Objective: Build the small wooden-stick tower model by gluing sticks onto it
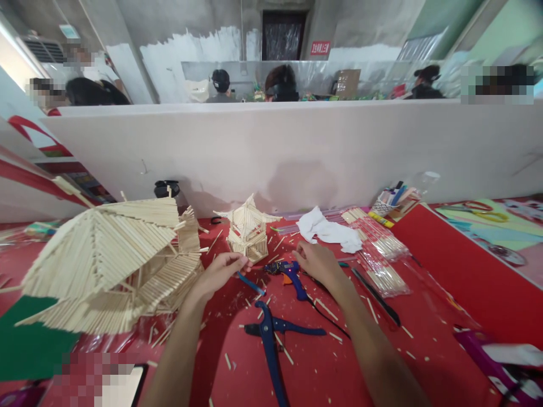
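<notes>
My left hand (pixel 224 270) is closed, thumb and finger pinched together in front of a small pavilion model (pixel 248 229) made of wooden sticks. What sits in that pinch is too small to make out. Just below it lies a blue strip (pixel 251 284). My right hand (pixel 313 259) has curled fingers beside a blue glue gun (pixel 292 276); whatever they hold is hidden. The glue gun lies on the red tabletop between both hands, its nozzle pointing left. Nearer to me rests a blue-handled cutter (pixel 268 328) with its handles spread.
A large stick-built pavilion (pixel 110 260) fills the left side. To the right are a white cloth (pixel 328 229), packs of wooden sticks (pixel 384 271), a dark slim tool (pixel 377 298) and a pen basket (pixel 384 204). A pale partition (pixel 237 147) stands behind; people sit beyond it.
</notes>
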Demonstrator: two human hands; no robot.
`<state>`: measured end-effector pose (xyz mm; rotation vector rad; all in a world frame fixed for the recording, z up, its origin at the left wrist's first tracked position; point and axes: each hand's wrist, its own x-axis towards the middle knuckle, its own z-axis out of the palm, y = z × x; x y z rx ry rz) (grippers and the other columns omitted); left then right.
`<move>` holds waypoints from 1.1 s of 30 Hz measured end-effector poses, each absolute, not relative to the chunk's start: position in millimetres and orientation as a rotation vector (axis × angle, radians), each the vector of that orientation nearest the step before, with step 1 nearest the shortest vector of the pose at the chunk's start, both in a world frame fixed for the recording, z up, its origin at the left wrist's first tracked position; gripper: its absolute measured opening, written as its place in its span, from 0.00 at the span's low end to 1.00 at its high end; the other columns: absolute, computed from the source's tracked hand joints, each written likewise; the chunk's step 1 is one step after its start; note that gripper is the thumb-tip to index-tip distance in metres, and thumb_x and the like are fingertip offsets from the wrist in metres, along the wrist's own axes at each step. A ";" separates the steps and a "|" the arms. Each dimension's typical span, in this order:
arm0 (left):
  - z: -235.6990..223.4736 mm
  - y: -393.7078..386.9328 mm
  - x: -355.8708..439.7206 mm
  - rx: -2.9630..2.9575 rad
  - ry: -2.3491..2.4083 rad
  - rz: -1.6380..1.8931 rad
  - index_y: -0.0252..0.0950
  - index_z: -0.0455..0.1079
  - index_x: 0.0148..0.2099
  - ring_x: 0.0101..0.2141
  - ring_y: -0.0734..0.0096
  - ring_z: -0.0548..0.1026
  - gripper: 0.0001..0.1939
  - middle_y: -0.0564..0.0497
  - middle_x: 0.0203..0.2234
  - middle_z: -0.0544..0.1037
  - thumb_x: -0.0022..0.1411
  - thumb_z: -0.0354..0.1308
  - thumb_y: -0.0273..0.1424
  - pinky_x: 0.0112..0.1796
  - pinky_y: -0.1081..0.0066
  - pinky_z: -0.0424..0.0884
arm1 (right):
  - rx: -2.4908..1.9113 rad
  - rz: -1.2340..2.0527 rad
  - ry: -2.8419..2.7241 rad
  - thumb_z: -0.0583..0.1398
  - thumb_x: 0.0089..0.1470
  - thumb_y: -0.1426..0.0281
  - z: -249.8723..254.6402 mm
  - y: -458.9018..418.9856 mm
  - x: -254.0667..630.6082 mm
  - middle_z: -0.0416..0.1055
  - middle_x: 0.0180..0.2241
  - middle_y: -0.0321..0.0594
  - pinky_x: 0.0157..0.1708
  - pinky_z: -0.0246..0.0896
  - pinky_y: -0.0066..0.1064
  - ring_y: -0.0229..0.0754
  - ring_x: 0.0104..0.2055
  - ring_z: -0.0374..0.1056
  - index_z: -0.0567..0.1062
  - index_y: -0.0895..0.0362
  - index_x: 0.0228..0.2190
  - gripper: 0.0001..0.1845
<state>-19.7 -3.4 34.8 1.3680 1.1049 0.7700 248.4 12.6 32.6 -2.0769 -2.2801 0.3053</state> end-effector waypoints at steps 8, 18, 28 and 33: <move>37.3 -5.2 -19.6 1.346 1.111 0.773 0.33 0.77 0.32 0.31 0.67 0.71 0.23 0.47 0.27 0.78 0.52 0.62 0.51 0.35 0.72 0.64 | -2.064 0.309 -2.276 0.51 0.63 0.62 31.0 12.4 250.5 0.77 0.36 0.44 0.33 0.54 0.30 0.46 0.39 0.72 0.73 0.55 0.38 0.14; 37.6 -4.5 -20.4 1.347 1.095 0.770 0.33 0.77 0.32 0.29 0.69 0.70 0.20 0.49 0.25 0.77 0.51 0.64 0.47 0.33 0.73 0.62 | -1.553 0.564 -2.247 0.52 0.62 0.64 45.7 -0.7 229.4 0.76 0.35 0.40 0.35 0.58 0.27 0.41 0.36 0.71 0.73 0.55 0.37 0.12; 36.8 -4.6 -18.9 1.342 1.046 0.777 0.32 0.77 0.33 0.30 0.68 0.70 0.21 0.48 0.26 0.77 0.50 0.65 0.47 0.33 0.73 0.62 | -0.920 0.795 -2.214 0.47 0.62 0.74 38.9 -19.0 190.8 0.65 0.59 0.41 0.60 0.54 0.42 0.42 0.60 0.60 0.62 0.49 0.61 0.26; 31.4 -3.3 -20.9 1.365 1.030 0.797 0.33 0.77 0.34 0.30 0.69 0.70 0.19 0.47 0.28 0.78 0.54 0.62 0.46 0.33 0.72 0.63 | -0.881 0.856 -2.200 0.47 0.62 0.75 32.4 -18.9 182.9 0.65 0.59 0.41 0.59 0.56 0.40 0.41 0.59 0.62 0.61 0.49 0.61 0.27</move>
